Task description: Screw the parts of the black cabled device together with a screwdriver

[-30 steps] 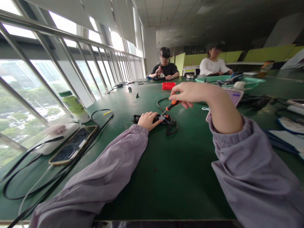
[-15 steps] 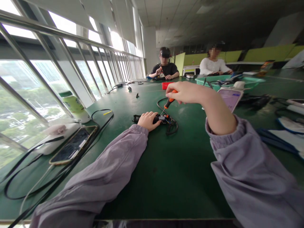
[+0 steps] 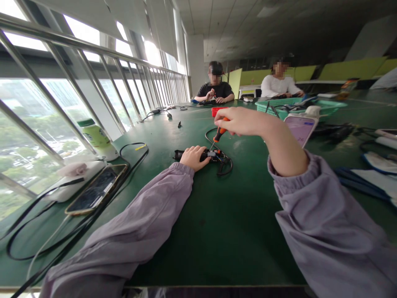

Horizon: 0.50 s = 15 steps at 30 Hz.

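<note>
My left hand (image 3: 194, 158) is closed around a black, elongated device (image 3: 178, 155), pressing it against the green table (image 3: 214, 231). The device's right part lies open, with a grey piece and small coloured wires showing; its exact kind is unclear. From above, my right hand (image 3: 242, 120) grips an orange and black screwdriver (image 3: 219, 135) by its handle. The shaft slants down to the left, and its tip meets the device near the grey piece. A black cord (image 3: 228, 169) loops beside the device's right end.
A green basket (image 3: 333, 108) of tools and a propped phone (image 3: 300, 128) stand to the right, a red box (image 3: 217, 111) ahead. Leftward are a bottle (image 3: 96, 138), another phone (image 3: 97, 190), cables and the railing. Two people sit across the table.
My right hand and the screwdriver handle have shifted slightly left, while the tip stays at the device. My left hand has not visibly moved.
</note>
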Available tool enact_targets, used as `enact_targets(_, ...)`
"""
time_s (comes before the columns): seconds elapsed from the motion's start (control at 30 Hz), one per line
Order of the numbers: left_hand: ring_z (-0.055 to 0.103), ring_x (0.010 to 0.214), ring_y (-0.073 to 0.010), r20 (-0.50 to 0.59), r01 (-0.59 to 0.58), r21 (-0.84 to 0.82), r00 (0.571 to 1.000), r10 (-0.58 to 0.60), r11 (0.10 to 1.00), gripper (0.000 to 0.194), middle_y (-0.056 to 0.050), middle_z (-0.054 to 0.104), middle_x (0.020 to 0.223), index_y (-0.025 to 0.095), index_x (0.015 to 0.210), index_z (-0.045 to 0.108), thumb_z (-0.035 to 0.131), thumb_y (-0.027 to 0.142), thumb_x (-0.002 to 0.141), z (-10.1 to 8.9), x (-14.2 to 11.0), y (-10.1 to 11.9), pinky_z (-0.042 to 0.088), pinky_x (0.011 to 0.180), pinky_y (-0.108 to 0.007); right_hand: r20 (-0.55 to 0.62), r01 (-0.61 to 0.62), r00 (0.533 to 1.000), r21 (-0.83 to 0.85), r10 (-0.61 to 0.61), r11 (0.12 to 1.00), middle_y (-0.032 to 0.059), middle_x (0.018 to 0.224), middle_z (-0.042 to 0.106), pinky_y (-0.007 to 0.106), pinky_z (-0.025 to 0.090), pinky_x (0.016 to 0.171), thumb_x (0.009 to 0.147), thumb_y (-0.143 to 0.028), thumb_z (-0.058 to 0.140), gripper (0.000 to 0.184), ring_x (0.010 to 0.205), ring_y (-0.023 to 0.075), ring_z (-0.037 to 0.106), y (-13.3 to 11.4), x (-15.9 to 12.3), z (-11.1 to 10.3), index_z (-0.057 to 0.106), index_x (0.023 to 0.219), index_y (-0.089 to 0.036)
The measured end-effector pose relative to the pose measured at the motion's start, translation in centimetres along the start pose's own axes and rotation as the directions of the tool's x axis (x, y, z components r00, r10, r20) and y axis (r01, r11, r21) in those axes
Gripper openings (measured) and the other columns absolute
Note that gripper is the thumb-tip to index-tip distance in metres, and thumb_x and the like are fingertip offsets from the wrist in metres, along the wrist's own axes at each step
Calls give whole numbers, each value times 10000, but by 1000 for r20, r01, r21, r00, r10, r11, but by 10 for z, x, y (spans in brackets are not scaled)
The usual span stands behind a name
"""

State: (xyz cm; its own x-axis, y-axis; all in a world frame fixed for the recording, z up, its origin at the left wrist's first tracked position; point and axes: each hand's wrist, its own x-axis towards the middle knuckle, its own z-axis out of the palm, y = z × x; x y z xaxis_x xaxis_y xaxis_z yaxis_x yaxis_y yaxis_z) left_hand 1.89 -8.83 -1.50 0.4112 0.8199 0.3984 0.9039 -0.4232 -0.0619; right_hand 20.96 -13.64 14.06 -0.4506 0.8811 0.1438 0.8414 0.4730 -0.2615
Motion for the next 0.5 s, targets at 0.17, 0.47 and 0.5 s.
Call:
enact_targets(0.17, 554, 1023, -247, 2, 5, 2, 1000, -5, 1000, 481, -79, 616, 1075, 187, 1216, 520, 422, 496, 861, 0, -1, 0, 409, 868, -361, -55, 72, 996, -66, -75, 995, 74, 993, 615, 306, 400, 647, 772, -293, 551, 423, 733, 175, 559, 2, -3, -4, 473, 1180, -213)
enact_targets(0.47, 556, 1030, -254, -7, -7, -13, 1000, 7, 1000, 474, -88, 613, 1079, 180, 1207, 525, 433, 490, 860, 3, 1, -2, 414, 875, -376, -18, 4, 1000, -24, -5, 1000, 58, 762, 629, 318, 404, 615, 824, -370, 494, 381, 608, 163, 564, 0, -2, -2, 511, 1158, -187)
enact_targets(0.5, 555, 1033, -254, -8, -10, -10, 1000, 9, 1000, 476, -88, 612, 1082, 180, 1209, 523, 431, 491, 860, 4, 1, -2, 414, 875, -375, -51, 29, 998, -38, -31, 999, 66, 845, 637, 314, 407, 628, 803, -328, 520, 405, 635, 160, 571, 1, -2, -2, 492, 1184, -193)
